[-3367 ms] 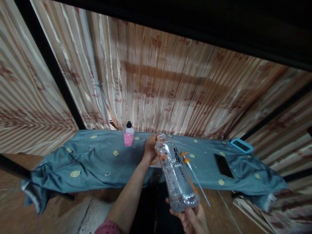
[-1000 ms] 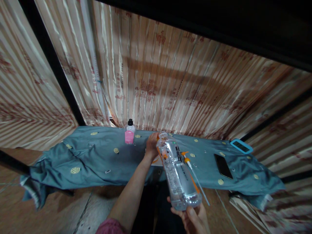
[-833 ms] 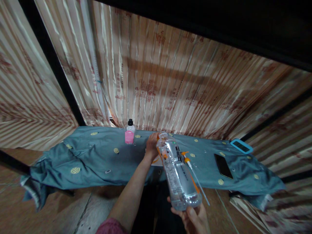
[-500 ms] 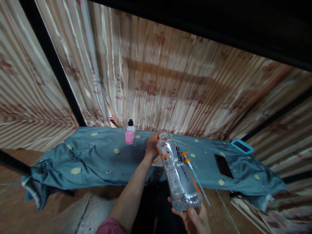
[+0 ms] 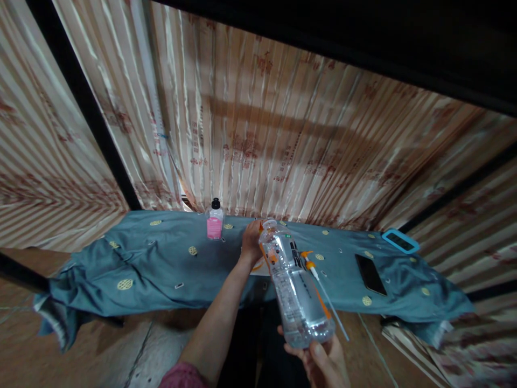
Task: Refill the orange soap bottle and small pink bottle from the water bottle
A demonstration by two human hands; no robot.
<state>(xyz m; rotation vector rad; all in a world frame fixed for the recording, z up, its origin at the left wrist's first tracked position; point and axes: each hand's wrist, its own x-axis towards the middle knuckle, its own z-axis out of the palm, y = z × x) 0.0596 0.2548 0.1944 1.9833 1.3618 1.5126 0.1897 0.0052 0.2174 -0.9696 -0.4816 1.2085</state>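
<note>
My right hand point(image 5: 321, 361) grips the base of a clear plastic bottle point(image 5: 294, 285) with a black, white and orange label, tilted so its open neck points away from me. My left hand point(image 5: 251, 242) reaches forward over the blue-grey cloth point(image 5: 161, 264) and its fingers are curled at the bottle's neck; what they hold is hidden behind the bottle. An orange-and-white pump sprayer head with a long thin tube point(image 5: 319, 285) lies on the cloth just right of the bottle.
A small bottle with a pink label and black cap point(image 5: 214, 220) stands at the back of the cloth. A black phone point(image 5: 370, 274) and a device in a turquoise case point(image 5: 399, 241) lie at the right. Striped curtains point(image 5: 262, 134) hang behind.
Nothing has visibly changed apart from a slight shift of the camera; both hands and the bottle stay where they were.
</note>
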